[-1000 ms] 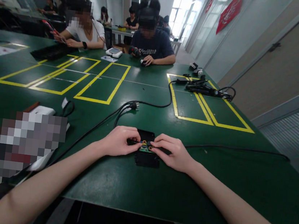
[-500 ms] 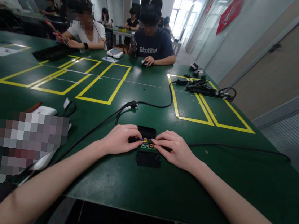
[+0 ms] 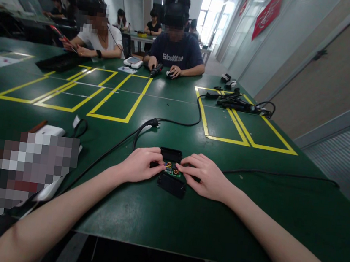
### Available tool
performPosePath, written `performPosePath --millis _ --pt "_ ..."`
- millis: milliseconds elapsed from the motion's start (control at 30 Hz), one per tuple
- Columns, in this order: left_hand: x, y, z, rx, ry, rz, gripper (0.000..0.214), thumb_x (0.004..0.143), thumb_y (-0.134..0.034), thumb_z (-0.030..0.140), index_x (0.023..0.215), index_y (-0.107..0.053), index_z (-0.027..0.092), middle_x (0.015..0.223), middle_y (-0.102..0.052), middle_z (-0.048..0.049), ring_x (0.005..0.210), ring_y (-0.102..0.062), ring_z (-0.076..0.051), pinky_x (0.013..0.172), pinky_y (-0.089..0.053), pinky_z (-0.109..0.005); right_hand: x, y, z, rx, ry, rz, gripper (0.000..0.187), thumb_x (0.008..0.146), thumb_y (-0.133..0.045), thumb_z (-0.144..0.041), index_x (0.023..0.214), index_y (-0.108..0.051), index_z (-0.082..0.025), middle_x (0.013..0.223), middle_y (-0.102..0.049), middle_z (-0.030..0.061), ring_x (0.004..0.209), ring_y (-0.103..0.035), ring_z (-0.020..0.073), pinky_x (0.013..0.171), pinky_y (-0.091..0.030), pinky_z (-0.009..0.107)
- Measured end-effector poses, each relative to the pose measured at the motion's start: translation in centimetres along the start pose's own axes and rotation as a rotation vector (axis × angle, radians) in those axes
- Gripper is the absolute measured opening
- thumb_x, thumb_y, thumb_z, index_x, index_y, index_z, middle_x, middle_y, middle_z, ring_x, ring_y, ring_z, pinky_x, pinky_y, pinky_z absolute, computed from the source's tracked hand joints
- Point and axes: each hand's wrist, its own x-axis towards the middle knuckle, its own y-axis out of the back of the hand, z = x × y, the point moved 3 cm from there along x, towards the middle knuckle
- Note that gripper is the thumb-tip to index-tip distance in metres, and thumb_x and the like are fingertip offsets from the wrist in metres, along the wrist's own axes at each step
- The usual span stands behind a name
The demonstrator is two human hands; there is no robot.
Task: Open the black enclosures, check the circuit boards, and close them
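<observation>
Circuit board (image 3: 172, 169) with two copper-coloured coils lies low over the green table (image 3: 114, 208), between the two hands. At the board's left end, the left hand (image 3: 140, 164) pinches it with thumb and fingertips. At the board's right end, the right hand (image 3: 206, 177) rests bent fingers; whether they grip, I cannot tell. Just beyond the board sits a black casing half (image 3: 171, 153); just nearer than it, a slanted black cover (image 3: 171, 186). Left of and beyond the board lies a plug (image 3: 154, 122).

Nearer black shell (image 3: 171, 185) now askew
</observation>
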Motion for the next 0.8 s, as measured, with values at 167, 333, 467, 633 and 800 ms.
performPosePath --millis 167,333,467,633,800 --pt "0.0 -0.1 -0.1 0.011 0.016 0.024 0.015 0.096 -0.064 0.023 0.083 -0.069 0.019 0.086 -0.068 -0.0017 0.076 -0.065 -0.015 0.068 -0.046 -0.025 -0.2 0.6 -0.4 0.084 0.004 0.235 0.034 0.093 -0.067 -0.039 0.121 -0.072 -0.020 0.115 -0.069 0.0144 0.096 -0.065 0.0256 0.081 -0.051 0.042" --pt "0.1 -0.1 -0.3 0.040 0.050 0.065 0.013 0.095 -0.067 0.021 0.083 -0.069 0.018 0.086 -0.068 -0.0014 0.075 -0.065 -0.015 0.068 -0.046 -0.025 0.1 0.3 -1.9 0.207 0.121 0.143 0.024 0.090 -0.076 -0.042 0.099 -0.072 -0.020 0.098 -0.073 0.0079 0.087 -0.065 0.0212 0.080 -0.047 0.039" --pt "0.2 0.0 -0.3 0.071 0.049 0.087 0.012 0.095 -0.068 0.025 0.086 -0.070 0.018 0.086 -0.068 -0.0015 0.078 -0.065 -0.016 0.069 -0.046 -0.025 0.2 0.0 -1.8 0.188 0.100 0.138 0.014 0.093 -0.073 -0.032 0.098 -0.072 -0.019 0.101 -0.076 0.0082 0.090 -0.067 0.0210 0.082 -0.047 0.039" --pt "0.2 0.3 -0.4 0.141 0.071 0.098 0.016 0.095 -0.068 0.031 0.085 -0.069 0.018 0.087 -0.065 -0.0013 0.075 -0.063 -0.015 0.067 -0.047 -0.026 0.1 0.0 -1.3 0.182 0.078 0.152 0.015 0.095 -0.071 -0.033 0.099 -0.073 -0.020 0.103 -0.077 0.0090 0.091 -0.068 0.0218 0.081 -0.049 0.040" --pt "0.1 0.5 -0.5 0.162 0.116 0.129 0.022 0.092 -0.069 0.041 0.089 -0.069 0.020 0.104 -0.064 -0.0029 0.071 -0.062 -0.013 0.066 -0.050 -0.027 -0.2 0.1 0.0 0.217 -0.060 0.201 0.021 0.100 -0.064 -0.033 0.113 -0.074 -0.021 0.116 -0.075 0.0122 0.102 -0.070 0.0245 0.090 -0.055 0.044"
